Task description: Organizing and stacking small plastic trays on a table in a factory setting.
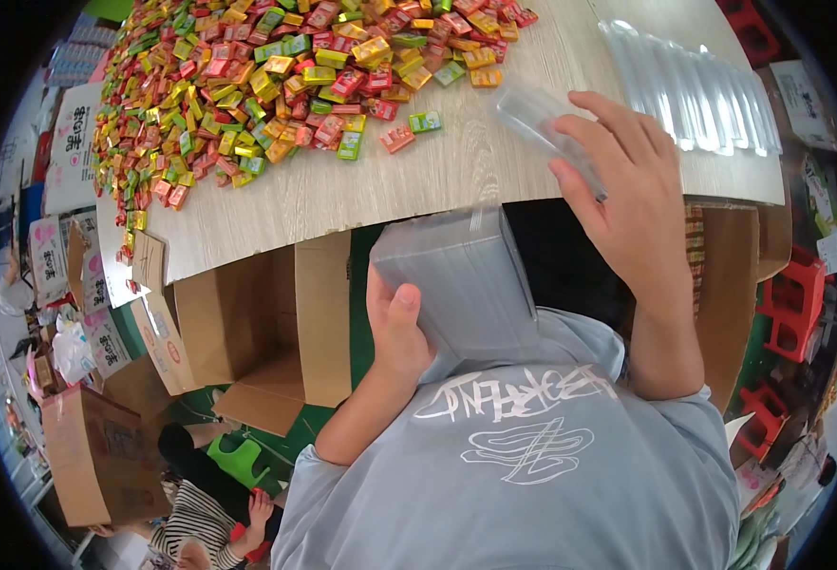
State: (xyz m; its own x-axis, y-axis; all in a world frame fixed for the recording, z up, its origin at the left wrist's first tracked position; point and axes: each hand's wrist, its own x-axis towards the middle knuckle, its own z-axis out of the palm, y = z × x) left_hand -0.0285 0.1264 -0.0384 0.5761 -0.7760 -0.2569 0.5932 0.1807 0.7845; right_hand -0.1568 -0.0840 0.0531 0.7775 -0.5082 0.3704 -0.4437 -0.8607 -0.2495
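My left hand (399, 328) is wrapped round the side of a thick stack of clear plastic trays (461, 275), held against my shirt just below the table edge. Between the thumb and fingers of my right hand (627, 176) is a single clear plastic tray (530, 116), tilted over the front of the table. To the left of that tray lies a big heap of small wrapped blocks (285, 81) in red, orange, yellow and green. A few loose ones, such as a green block (425, 122), sit at the heap's near edge.
A row of clear plastic trays (694, 95) lies at the table's right end. Open cardboard boxes (238, 304) stand under the table's front. Red stools (790, 304) are on the right. At lower left, another person in a striped top (200, 518) sits beside a carton (95, 456).
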